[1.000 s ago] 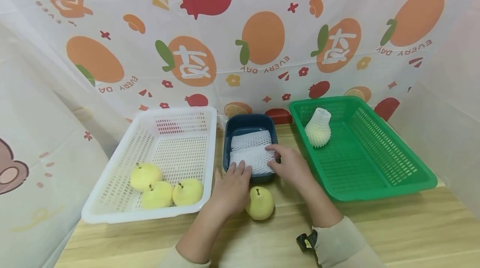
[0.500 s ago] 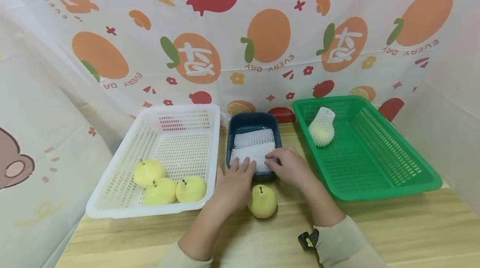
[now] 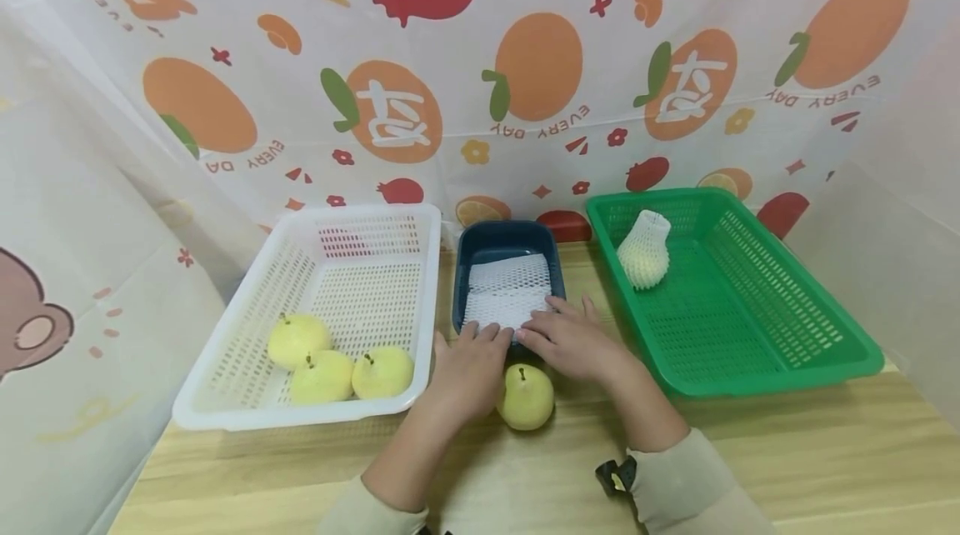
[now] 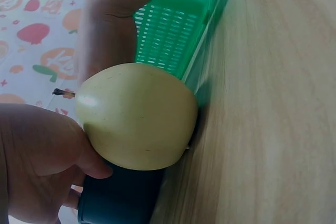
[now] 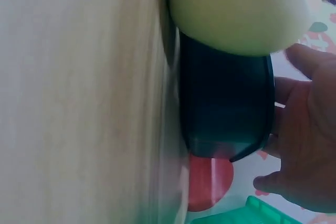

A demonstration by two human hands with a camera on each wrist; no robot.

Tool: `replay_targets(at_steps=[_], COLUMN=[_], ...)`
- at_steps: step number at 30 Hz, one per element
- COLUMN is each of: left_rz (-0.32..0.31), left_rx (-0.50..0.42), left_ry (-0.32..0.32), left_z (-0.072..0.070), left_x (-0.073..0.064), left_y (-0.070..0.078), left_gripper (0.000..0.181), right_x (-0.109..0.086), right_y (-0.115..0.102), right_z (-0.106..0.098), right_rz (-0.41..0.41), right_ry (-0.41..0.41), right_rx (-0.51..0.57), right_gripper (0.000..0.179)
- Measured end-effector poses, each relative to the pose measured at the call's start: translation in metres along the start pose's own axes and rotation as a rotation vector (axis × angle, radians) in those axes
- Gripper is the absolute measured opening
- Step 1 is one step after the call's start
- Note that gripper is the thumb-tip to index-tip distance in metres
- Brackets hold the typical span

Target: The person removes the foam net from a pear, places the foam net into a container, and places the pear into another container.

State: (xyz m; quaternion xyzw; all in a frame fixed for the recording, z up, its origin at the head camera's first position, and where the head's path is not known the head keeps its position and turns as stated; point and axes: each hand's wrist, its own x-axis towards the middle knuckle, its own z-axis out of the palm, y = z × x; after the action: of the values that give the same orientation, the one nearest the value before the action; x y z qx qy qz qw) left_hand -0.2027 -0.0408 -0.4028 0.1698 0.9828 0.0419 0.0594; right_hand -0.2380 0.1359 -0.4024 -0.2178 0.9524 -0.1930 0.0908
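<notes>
A dark blue box (image 3: 497,237) with white foam netting sleeves (image 3: 508,289) lying flat in it stands in the middle of the table. My left hand (image 3: 468,372) reaches over its near left edge, fingertips resting on the netting. Over the near right edge, my right hand (image 3: 573,343) has its fingers spread on the netting, thumb out to the side. A yellow pear (image 3: 527,397) stands just in front of the box, next to my left hand. In the left wrist view the left thumb is right beside this pear (image 4: 137,116); the right wrist view shows the box's outer wall (image 5: 226,103).
On the left, a white basket (image 3: 431,293) holds several yellow pears, grouped near its front. A green basket (image 3: 750,306) on the right contains one pear in a foam net (image 3: 645,252). A fruit-print cloth (image 3: 465,60) hangs behind the wooden table (image 3: 787,468).
The right hand's fingers have gone from bunched at the netting's right edge to spread, a little nearer the left hand. The left hand stays nearly in place.
</notes>
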Motion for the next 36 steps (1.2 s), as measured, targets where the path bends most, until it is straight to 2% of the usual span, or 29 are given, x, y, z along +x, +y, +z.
replay_targets(at_steps=[3, 5, 10, 13, 16, 19, 22, 27, 31, 36], left_rz=[0.01, 0.029, 0.131, 0.19, 0.207, 0.209, 0.208, 0.28, 0.291, 0.272], left_rx=[-0.022, -0.047, -0.121, -0.174, -0.224, -0.26, -0.315, -0.397, -0.436, -0.535], left_ry=[0.004, 0.016, 0.077, 0.098, 0.095, 0.089, 0.057, -0.018, -0.011, 0.023], left_z=[-0.003, -0.006, -0.02, -0.029, -0.036, -0.041, -0.043, -0.043, -0.043, -0.041], left_x=[-0.002, -0.004, -0.015, -0.023, -0.03, -0.036, -0.041, -0.048, -0.048, -0.044], left_y=[0.0, -0.001, -0.003, -0.001, 0.0, 0.0, -0.003, -0.008, -0.009, -0.01], left_gripper=[0.05, 0.05, 0.049, 0.051, 0.053, 0.056, 0.064, 0.081, 0.091, 0.099], right_x=[0.0, -0.002, -0.011, -0.018, -0.024, -0.026, -0.026, -0.026, -0.031, -0.041], right_y=[0.0, 0.0, -0.002, -0.006, -0.011, -0.017, -0.021, -0.023, -0.021, -0.023], right_z=[0.0, -0.003, -0.019, -0.028, -0.03, -0.028, -0.023, -0.021, -0.027, -0.035], right_rz=[0.013, -0.011, -0.108, -0.183, -0.254, -0.294, -0.309, -0.33, -0.367, -0.387], right_ry=[-0.01, 0.007, 0.047, 0.005, -0.073, -0.101, -0.064, -0.016, 0.03, 0.16], right_rx=[0.018, 0.056, 0.193, 0.246, 0.269, 0.238, 0.184, 0.16, 0.204, 0.315], right_gripper=[0.047, 0.046, 0.033, 0.026, 0.023, 0.018, 0.009, 0.004, 0.003, 0.006])
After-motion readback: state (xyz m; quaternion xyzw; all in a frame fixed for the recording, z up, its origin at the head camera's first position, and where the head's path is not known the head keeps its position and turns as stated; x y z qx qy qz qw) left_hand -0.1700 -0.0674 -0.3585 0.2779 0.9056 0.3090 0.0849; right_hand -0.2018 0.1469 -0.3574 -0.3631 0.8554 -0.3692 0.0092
